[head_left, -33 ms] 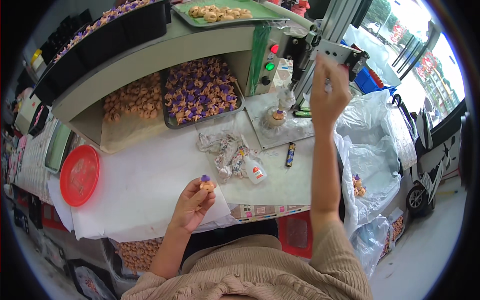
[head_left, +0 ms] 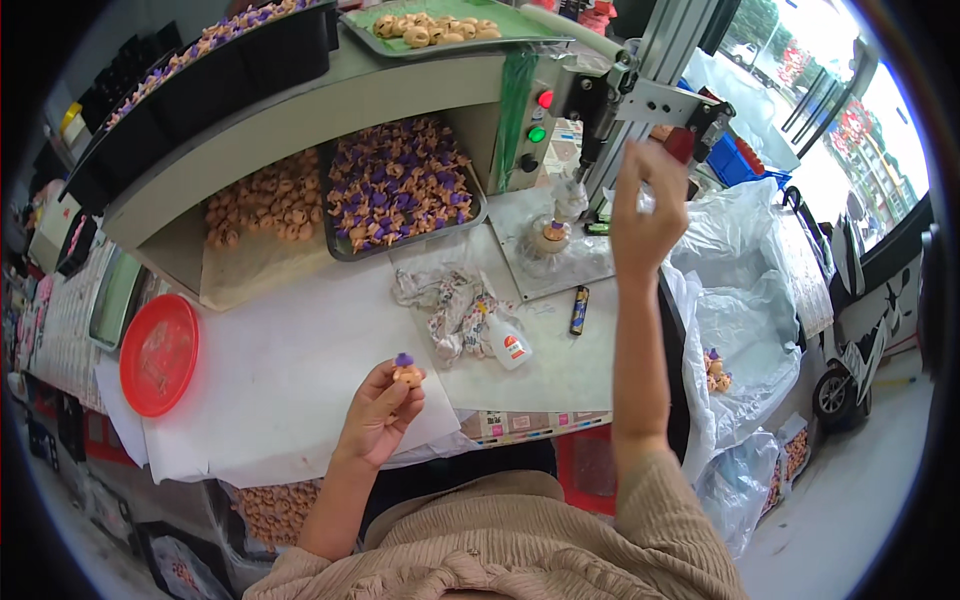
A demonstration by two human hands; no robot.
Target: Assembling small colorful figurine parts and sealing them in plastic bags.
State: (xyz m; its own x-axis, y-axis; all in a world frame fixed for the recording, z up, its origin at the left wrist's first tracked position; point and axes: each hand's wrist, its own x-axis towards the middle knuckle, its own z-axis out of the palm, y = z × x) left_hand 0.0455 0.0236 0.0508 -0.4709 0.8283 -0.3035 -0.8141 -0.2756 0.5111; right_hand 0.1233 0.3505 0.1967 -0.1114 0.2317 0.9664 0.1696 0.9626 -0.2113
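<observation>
Nothing has visibly moved. Right hand (head_left: 645,205) is closed on the press lever (head_left: 683,143); left grip (head_left: 385,410) pinches a flower piece (head_left: 406,371), best kept steady below.

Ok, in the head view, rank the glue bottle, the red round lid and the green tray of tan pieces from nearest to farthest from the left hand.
From the left hand:
1. Glue bottle, just to its right on the white sheet.
2. Red round lid, out to its left at the table edge.
3. Green tray, far up on the top shelf.

A tray (head_left: 340,245) sits behind the paper sheet (head_left: 280,370); a lid (head_left: 158,355) lies left.
</observation>
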